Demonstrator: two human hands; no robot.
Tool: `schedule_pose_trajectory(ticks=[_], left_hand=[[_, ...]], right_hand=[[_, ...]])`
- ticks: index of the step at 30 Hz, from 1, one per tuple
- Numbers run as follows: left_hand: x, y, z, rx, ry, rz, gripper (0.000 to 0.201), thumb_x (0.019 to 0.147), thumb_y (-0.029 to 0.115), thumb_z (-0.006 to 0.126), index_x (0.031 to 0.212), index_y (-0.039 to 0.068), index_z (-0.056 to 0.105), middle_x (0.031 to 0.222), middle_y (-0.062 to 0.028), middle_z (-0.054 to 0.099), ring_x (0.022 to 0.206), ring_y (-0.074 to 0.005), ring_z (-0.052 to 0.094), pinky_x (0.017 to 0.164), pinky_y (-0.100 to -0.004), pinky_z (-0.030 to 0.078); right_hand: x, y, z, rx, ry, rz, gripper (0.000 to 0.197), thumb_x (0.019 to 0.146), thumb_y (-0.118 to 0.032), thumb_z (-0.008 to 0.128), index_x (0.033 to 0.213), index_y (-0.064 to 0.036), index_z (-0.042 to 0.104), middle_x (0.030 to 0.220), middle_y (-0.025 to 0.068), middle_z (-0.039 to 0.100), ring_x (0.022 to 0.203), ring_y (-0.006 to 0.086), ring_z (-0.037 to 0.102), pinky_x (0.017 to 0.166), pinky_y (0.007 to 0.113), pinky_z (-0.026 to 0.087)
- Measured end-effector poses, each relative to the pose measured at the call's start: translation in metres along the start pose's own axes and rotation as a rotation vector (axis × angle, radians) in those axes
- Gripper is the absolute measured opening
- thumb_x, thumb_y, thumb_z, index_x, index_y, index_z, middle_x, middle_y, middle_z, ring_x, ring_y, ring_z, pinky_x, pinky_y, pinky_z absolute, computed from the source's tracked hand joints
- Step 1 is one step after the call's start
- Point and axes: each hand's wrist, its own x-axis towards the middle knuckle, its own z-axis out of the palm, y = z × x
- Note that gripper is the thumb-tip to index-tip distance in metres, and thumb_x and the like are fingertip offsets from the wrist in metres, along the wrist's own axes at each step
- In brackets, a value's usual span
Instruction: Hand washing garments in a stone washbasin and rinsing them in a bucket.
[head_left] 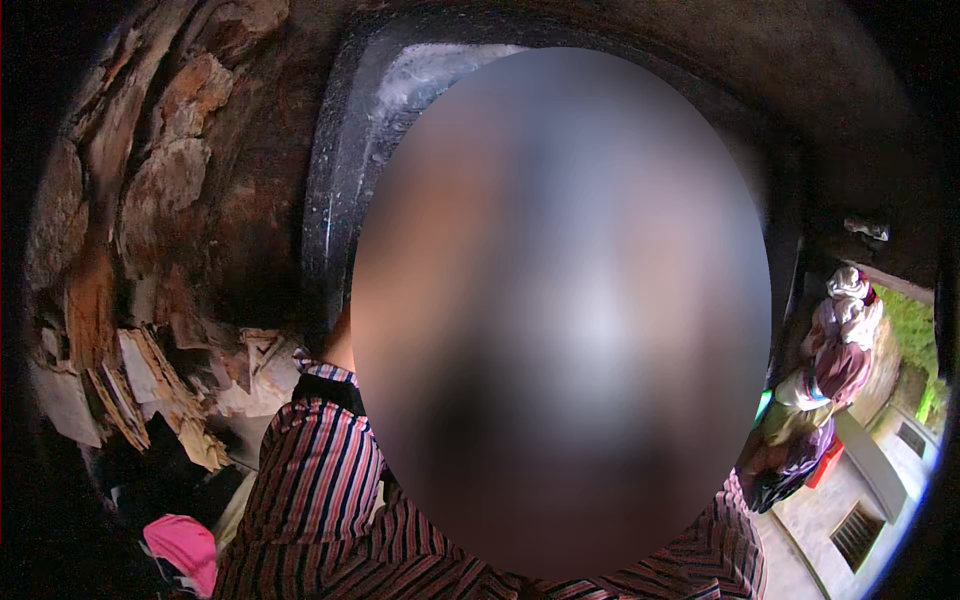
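Observation:
A large blurred oval covers the middle of the head view and hides both of my hands and whatever they touch. A bit of my left forearm [342, 345] shows at its left edge, coming out of a striped sleeve [325, 465]. My right sleeve [735, 545] has the same stripes and disappears under the blur at the lower right. Behind the oval, a dark speckled slab or basin [325, 200] runs along the left and top, with a whitish, wet-looking patch [435, 70] at its upper left.
Rough, flaking brown wood or rock [165, 190] rises at the left. Below it lie splintered pieces [170, 395]. A pink cloth [183, 548] is at the lower left. At right there is a bunch of cloths [845, 340], with paving, a dark grate [858, 537] and greenery [905, 335] beyond.

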Motion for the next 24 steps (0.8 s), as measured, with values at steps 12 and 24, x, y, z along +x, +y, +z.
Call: schedule_pose_trajectory(ticks=[12,24], left_hand=[[-0.088,-0.066,-0.033,-0.776,-0.133,0.344,0.024,0.073,0.023,0.061,0.088,0.005,0.055,0.101,-0.0112,0.05,0.103,-0.0269,0.042,0.088,-0.0386,0.032],[-0.137,-0.078,-0.017,-0.512,0.093,0.815,0.015,0.065,0.018,0.061,0.061,0.008,0.052,0.075,-0.003,0.047,0.079,-0.0243,0.045,0.074,-0.046,0.032]], right_hand=[[-0.152,-0.008,0.102,-0.637,-0.182,-1.019,0.04,0.083,-0.037,0.046,0.11,-0.008,0.052,0.112,0.0126,0.051,0.107,0.0305,0.042,0.092,0.04,0.029],[-0.164,0.009,0.101,-0.826,-0.58,-1.164,0.013,0.064,-0.022,0.053,0.072,-0.0128,0.055,0.077,0.0041,0.051,0.078,0.0252,0.045,0.067,0.038,0.03]])
